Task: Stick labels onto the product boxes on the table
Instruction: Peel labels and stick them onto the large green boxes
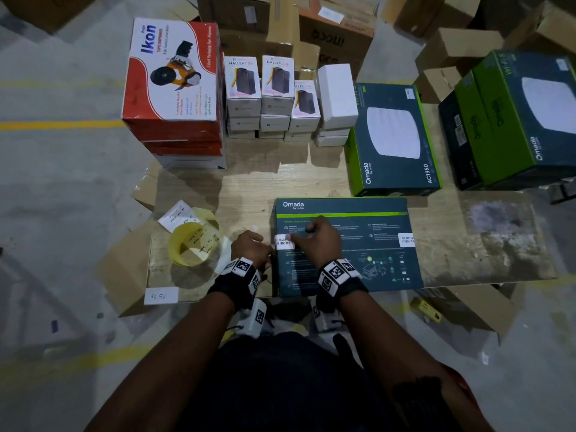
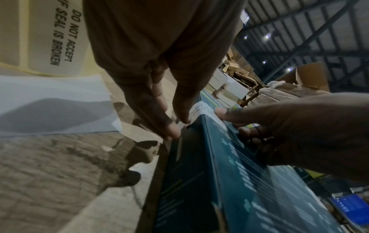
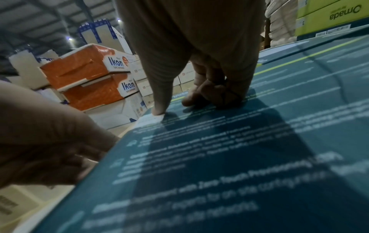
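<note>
From the head view, my right hand (image 1: 314, 241) rests on top of the dark Omada box (image 1: 349, 247) lying flat at the table's (image 1: 249, 185) near edge; its forefinger presses the white seal label (image 1: 284, 242) onto the box's left rim, the other fingers curled under and holding nothing; my left hand (image 1: 251, 247) sits against the box's left side, its fingertips hidden behind the edge. A second label (image 1: 406, 240) sits at the right rim, its print cut off; the yellow label roll (image 1: 193, 243) lies just left of my hands.

From the left wrist, my straight fingers (image 2: 169, 130) press the label (image 2: 199, 110) down over the box's (image 2: 229, 181) corner; a label (image 2: 58, 36) on the roll reads plainly.

From the right wrist, the box's (image 3: 239, 149) print is blurred; my forefinger (image 3: 159, 100) touches the label (image 3: 149, 120); stacked Ikon boxes (image 3: 93, 82) stand behind.
</note>
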The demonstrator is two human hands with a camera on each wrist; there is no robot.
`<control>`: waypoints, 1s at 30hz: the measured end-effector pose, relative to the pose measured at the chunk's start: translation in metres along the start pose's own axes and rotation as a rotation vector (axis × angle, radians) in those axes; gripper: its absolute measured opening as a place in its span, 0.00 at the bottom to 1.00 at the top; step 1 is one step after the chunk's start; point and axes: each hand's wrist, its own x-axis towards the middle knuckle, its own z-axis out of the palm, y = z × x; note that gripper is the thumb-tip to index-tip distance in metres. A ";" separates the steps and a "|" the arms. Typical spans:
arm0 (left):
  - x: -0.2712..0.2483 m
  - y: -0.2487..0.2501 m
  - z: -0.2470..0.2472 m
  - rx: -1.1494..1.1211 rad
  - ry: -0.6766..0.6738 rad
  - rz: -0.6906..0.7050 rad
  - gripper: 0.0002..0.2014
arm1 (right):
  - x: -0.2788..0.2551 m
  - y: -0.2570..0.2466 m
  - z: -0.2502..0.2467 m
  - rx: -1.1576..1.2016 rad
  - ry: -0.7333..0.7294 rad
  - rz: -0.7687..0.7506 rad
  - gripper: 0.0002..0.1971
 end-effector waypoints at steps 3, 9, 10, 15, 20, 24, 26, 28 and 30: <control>-0.007 0.002 0.001 0.031 0.038 0.119 0.07 | 0.002 0.001 0.002 -0.005 0.015 -0.016 0.23; -0.012 0.001 0.004 0.033 -0.028 0.185 0.11 | 0.006 0.009 -0.004 -0.097 -0.089 -0.118 0.21; -0.015 0.004 0.005 0.059 -0.036 0.197 0.14 | 0.006 0.011 -0.006 -0.102 -0.123 -0.135 0.21; -0.022 0.019 0.014 0.318 0.026 0.242 0.13 | 0.008 0.018 -0.019 -0.087 -0.298 -0.242 0.23; -0.023 0.016 0.011 0.371 0.006 0.269 0.15 | 0.020 0.030 -0.041 -0.021 -0.498 -0.191 0.23; -0.032 0.002 0.004 0.406 0.000 0.276 0.11 | 0.043 0.036 -0.070 -0.172 -0.282 -0.196 0.20; -0.036 -0.007 0.000 0.413 -0.025 0.252 0.10 | 0.060 0.032 -0.084 -0.350 -0.199 -0.250 0.23; -0.039 -0.017 -0.004 0.417 -0.078 0.205 0.14 | 0.074 0.024 -0.091 -0.445 -0.202 -0.307 0.24; -0.042 -0.030 -0.008 0.447 -0.107 0.102 0.25 | 0.082 0.006 -0.091 -0.481 -0.254 -0.386 0.25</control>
